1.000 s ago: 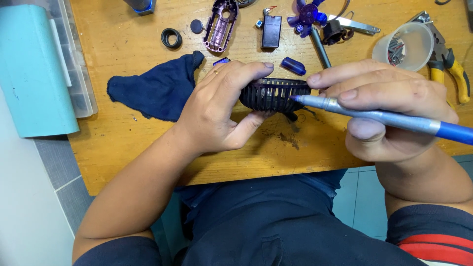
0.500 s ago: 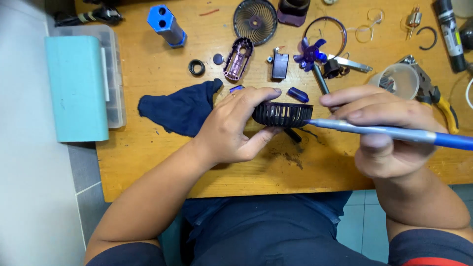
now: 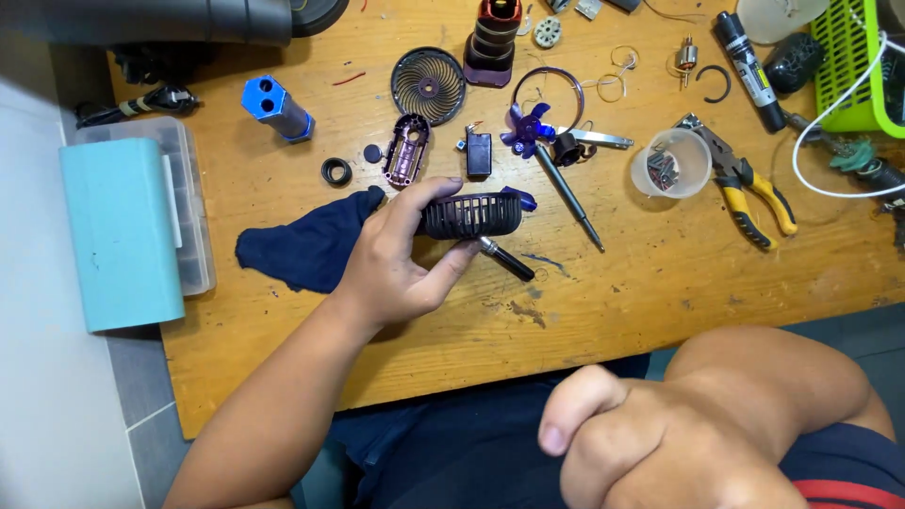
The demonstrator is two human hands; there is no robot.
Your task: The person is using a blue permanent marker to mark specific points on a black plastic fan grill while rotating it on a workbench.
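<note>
Here the left hand holds a dark slotted fan grille over the wooden workbench, thumb pressed under its lower edge and fingers curled over the top, so the grip is closed around it. Just below the grille a slim black tool lies on the bench, its metal tip seemingly touching the thumb, though the view is too tight there to be sure. A dark blue cloth lies beside the wrist on the left. The right hand is drawn back near the body at the bottom of the view, its fingers folded into a loose fist; whether it holds anything cannot be told. Beyond the grille lie a purple housing half, a round black fan guard, a purple fan blade, a clear plastic cup with small parts, and yellow-handled pliers. A light blue parts box sits at the bench's left edge.
</note>
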